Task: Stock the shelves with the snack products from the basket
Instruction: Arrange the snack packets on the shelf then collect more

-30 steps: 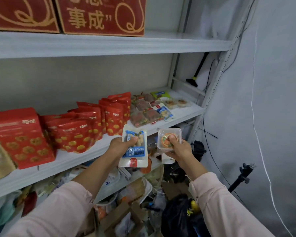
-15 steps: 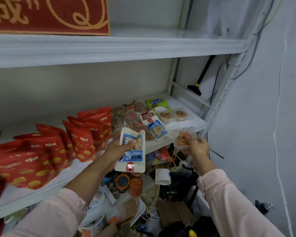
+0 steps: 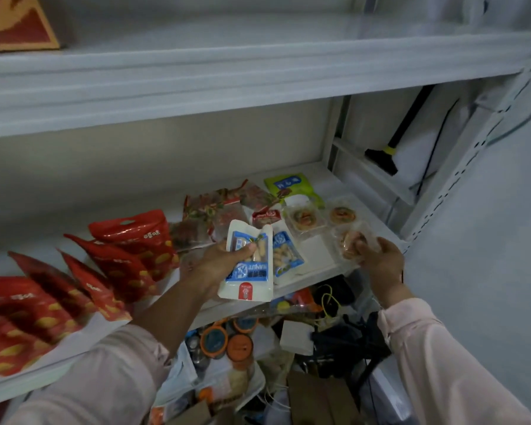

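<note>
My left hand [image 3: 218, 262] grips a white and blue peanut pouch [image 3: 249, 271], held upside down just in front of the middle shelf [image 3: 316, 251]. My right hand [image 3: 379, 256] pinches a clear plastic snack pack [image 3: 348, 240] with an orange filling, low over the shelf's right front corner. Two matching clear packs [image 3: 304, 219] lie just behind it. A second peanut pouch [image 3: 285, 253] lies flat on the shelf between my hands. The basket is not in view.
Red snack bags [image 3: 126, 256] stand in a row along the shelf's left. Dark red packets [image 3: 215, 213] and a green pouch [image 3: 288, 185] lie at the back. The upper shelf [image 3: 258, 72] overhangs. Round tins [image 3: 227, 342], cables and boxes crowd the space below.
My right hand has carried the clear pack rightward and forward down to the shelf's right corner. My left hand kept its hold on the peanut pouch and came closer to the shelf.
</note>
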